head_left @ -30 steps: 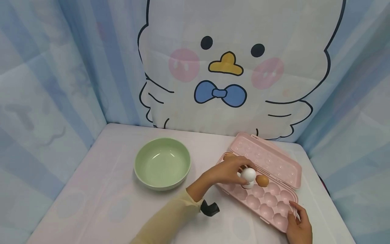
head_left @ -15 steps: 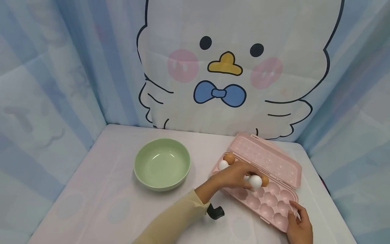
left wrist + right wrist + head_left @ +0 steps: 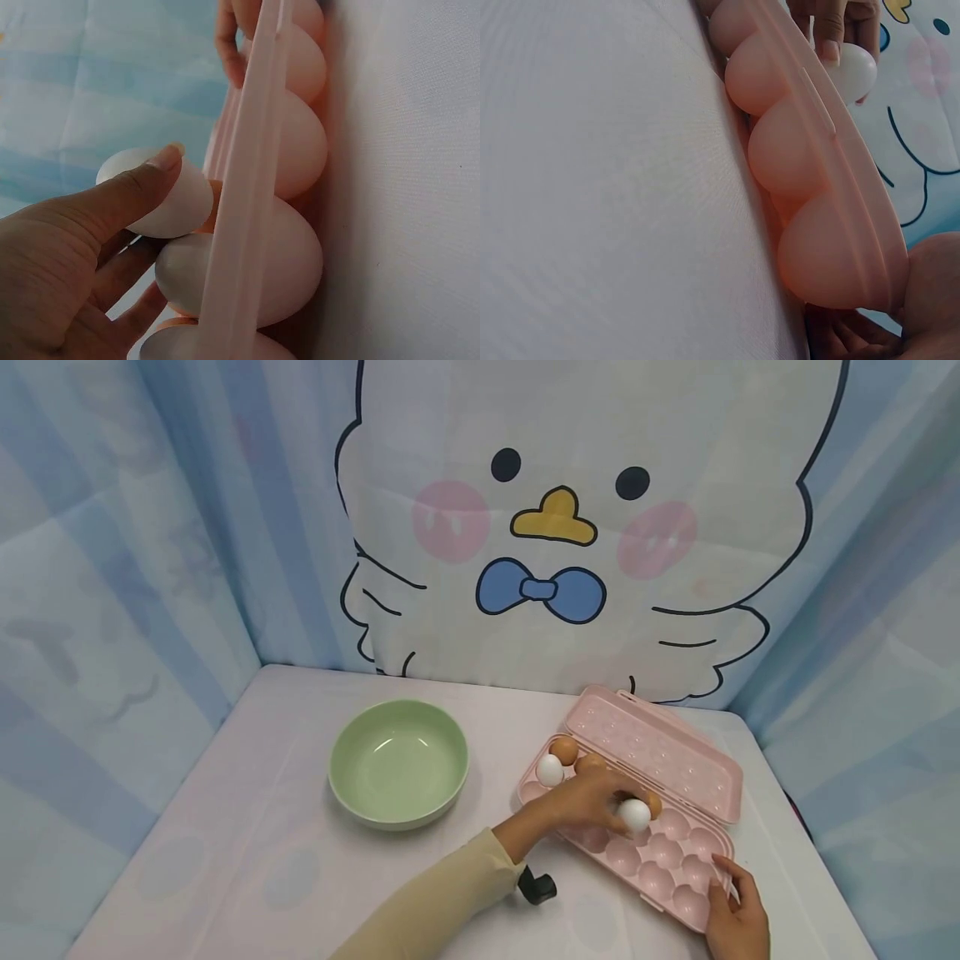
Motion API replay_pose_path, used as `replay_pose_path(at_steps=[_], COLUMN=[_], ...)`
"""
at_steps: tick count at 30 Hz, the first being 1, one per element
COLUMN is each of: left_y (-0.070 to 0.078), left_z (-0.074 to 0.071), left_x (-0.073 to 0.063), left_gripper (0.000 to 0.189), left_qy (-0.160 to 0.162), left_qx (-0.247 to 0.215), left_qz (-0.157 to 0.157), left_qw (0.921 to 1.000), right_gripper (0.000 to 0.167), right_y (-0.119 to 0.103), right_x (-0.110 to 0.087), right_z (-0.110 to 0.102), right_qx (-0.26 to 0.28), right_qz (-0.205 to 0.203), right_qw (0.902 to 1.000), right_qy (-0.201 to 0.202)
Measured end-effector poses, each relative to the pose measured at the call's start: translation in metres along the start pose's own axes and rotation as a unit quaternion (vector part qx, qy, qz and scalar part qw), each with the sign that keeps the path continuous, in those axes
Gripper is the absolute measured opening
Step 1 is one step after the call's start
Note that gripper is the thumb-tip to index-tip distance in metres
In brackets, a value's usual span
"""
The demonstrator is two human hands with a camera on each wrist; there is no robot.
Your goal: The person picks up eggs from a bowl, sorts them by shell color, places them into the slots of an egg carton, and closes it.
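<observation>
My left hand pinches a white egg between thumb and fingers, over the middle of an open pink egg carton. In the left wrist view, that egg stands clear above a white egg in a cup. At the carton's back left lie a brown egg, another white egg and a brown egg partly behind my hand. One more brown egg shows just behind the held egg. My right hand grips the carton's near right end, thumb and fingers around its edge.
Left of the carton stands a green bowl with nothing in it. The carton's lid lies folded back toward the printed curtain. A black wrist piece hangs below my left sleeve.
My left hand has moved right and slightly nearer along the carton, carrying the white egg. Eggs at the carton's back left have come into view. The right hand has stayed put.
</observation>
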State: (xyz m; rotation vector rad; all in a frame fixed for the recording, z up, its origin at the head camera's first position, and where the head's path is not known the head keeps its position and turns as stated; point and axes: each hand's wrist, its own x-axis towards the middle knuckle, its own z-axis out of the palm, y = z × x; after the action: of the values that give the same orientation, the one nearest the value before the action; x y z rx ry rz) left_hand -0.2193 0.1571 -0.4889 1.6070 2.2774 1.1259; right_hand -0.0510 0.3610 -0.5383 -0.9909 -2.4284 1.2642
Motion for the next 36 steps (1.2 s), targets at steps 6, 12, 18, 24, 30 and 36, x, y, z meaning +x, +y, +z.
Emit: replay_pose_path(at_steps=[6, 12, 18, 24, 30, 36], left_y=[0.0, 0.0, 0.003, 0.005, 0.003, 0.003], left_z=[0.005, 0.012, 0.021, 0.029, 0.031, 0.026], left_x=[0.003, 0.004, 0.009, 0.011, 0.011, 0.013], left_gripper=[0.044, 0.046, 0.038, 0.035, 0.041, 0.04], left_qy=[-0.005, -0.003, -0.002, 0.0, -0.019, -0.03], left_qx=[-0.01, 0.012, 0.088, 0.163, 0.171, 0.149], left_qz=[0.015, 0.005, 0.005, 0.007, 0.001, 0.009], left_qw=[0.9998, 0.9999, 0.9961, 0.9866, 0.9851, 0.9884], right_gripper=[0.043, 0.043, 0.043, 0.044, 0.043, 0.043], right_y=[0.0, -0.001, -0.003, -0.003, -0.002, -0.003], right_x=[-0.001, -0.002, 0.001, 0.003, 0.0, 0.0], right_z=[-0.001, 0.001, -0.003, -0.004, -0.002, -0.001], right_qx=[0.006, 0.004, 0.004, 0.016, 0.009, 0.009], right_qz=[-0.003, 0.003, 0.003, 0.012, 0.012, 0.011], right_qw=[1.0, 1.0, 1.0, 0.9997, 0.9999, 0.9999], right_qy=[-0.004, -0.005, -0.003, -0.011, -0.009, -0.008])
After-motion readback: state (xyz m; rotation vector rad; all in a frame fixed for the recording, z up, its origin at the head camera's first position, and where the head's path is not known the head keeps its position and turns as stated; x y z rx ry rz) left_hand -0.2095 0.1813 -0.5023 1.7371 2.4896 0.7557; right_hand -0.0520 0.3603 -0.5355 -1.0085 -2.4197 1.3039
